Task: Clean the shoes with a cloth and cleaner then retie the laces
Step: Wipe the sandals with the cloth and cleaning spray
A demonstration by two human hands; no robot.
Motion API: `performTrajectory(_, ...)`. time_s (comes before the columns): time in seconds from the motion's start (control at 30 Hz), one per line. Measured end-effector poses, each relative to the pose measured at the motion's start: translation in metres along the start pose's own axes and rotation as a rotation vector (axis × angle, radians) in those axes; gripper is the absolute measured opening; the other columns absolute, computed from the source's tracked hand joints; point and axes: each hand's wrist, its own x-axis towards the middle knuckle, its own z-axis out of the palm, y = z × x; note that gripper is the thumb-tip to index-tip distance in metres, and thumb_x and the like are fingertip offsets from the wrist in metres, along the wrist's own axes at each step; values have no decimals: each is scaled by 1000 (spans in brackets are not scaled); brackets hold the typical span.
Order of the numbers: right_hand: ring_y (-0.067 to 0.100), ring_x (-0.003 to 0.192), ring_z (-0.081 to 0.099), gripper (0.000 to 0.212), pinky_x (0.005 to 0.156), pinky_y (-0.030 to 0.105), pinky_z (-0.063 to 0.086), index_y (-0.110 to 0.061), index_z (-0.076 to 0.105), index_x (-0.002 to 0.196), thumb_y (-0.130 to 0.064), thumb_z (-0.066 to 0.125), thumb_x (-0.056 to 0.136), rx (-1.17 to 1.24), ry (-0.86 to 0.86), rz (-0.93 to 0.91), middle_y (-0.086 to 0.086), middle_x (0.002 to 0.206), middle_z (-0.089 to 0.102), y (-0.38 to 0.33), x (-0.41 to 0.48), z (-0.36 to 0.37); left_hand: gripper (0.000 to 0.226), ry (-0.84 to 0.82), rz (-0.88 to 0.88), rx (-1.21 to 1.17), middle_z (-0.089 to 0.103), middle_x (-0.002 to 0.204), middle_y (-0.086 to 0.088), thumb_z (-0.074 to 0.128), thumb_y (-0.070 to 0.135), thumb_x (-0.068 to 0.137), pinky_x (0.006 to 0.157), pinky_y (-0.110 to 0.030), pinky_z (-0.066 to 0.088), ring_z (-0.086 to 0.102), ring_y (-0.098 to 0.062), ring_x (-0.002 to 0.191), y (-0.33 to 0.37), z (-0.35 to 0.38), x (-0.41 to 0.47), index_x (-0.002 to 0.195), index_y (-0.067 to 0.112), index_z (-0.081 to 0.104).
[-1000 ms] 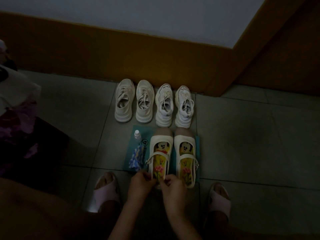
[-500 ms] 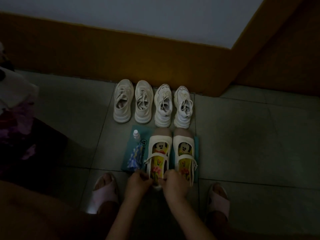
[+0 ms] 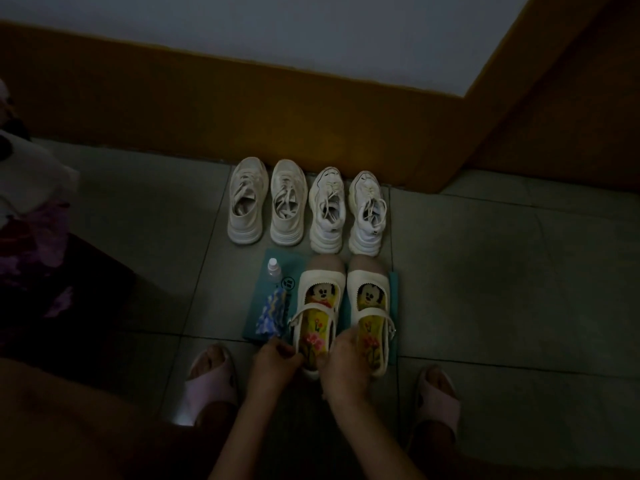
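Two white strap shoes with cartoon insoles stand on a teal mat (image 3: pixel 258 315): the left strap shoe (image 3: pixel 317 306) and the right strap shoe (image 3: pixel 370 303). My left hand (image 3: pixel 275 367) and my right hand (image 3: pixel 346 365) both grip the heel end of the left strap shoe, hiding its back rim. A blue patterned cloth (image 3: pixel 272 315) lies crumpled on the mat beside that shoe. A small clear cleaner bottle (image 3: pixel 273 269) stands at the mat's far left corner.
Two pairs of white lace-up sneakers (image 3: pixel 304 206) line the brown skirting at the wall. My feet in pink slippers (image 3: pixel 211 379) rest on the grey tiles either side of my arms. A dark piece of furniture with fabric (image 3: pixel 31 244) stands at the left.
Both hands slid slightly toward me along the left strap shoe's heel, staying closed on it. The view shifted a little; the other shoes, cloth and bottle stayed put.
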Motion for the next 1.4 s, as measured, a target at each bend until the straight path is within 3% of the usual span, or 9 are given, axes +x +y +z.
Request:
performTrajectory(0.1,25,68,68,68,50,32,57,-12,20,144,-22,60,89,200,-90,156,10,106,59,4,2,10,24,-13,-5,-18,57,64,-5,68,6,77,62,-27,44,56,-21,65,-1,-2,2,65,16,51)
performTrajectory(0.27,29,67,69,28,44,29,53,-7,51,109,-18,63,85,177,-189,157,11,98,63,-4,12,11,24,-16,10,-27,56,62,-4,67,4,77,64,-29,44,55,-21,65,-3,-3,4,64,16,51)
performTrajectory(0.5,32,83,68,24,69,43,59,-6,55,105,-20,60,86,125,-152,148,14,100,65,-5,27,25,24,-19,10,-12,55,64,0,66,4,78,55,-23,40,54,-16,64,-3,-2,2,66,17,50)
performTrajectory(0.73,33,90,67,29,74,45,58,-6,50,112,-19,59,87,108,-118,128,14,109,62,-3,33,33,23,-12,31,-23,55,63,-2,65,4,79,57,-26,41,53,-18,63,-3,-2,3,66,15,50)
performTrajectory(0.87,29,83,68,30,68,41,59,-8,50,110,-30,56,90,119,-117,97,12,105,63,-8,23,22,22,12,29,-71,57,68,-6,65,3,80,58,-26,41,52,-14,61,-2,-1,3,67,14,51)
performTrajectory(1.0,18,59,65,28,40,22,45,-17,46,106,-43,46,94,241,-124,-12,4,93,62,2,-8,-17,12,75,82,15,66,79,-7,67,20,83,59,-27,47,60,-14,66,12,-5,-5,82,12,59)
performTrajectory(1.1,14,51,60,23,47,22,46,-19,51,113,-34,46,96,450,-129,-9,4,84,65,26,-18,-47,10,114,210,114,66,87,-4,60,25,88,70,-33,53,63,-19,77,33,1,-20,91,16,60)
performTrajectory(1.27,19,54,60,22,51,24,45,-7,59,105,-23,47,97,583,-91,86,10,78,70,63,-7,-78,4,-173,222,159,61,84,6,55,29,91,74,-34,57,64,-12,77,55,43,-45,89,25,54)
performTrajectory(1.4,21,58,61,18,54,25,45,-8,59,99,-21,47,96,620,-81,120,11,79,71,75,2,-79,9,-131,242,299,64,83,-1,57,26,89,74,-39,57,65,-19,80,46,68,-40,86,23,50)
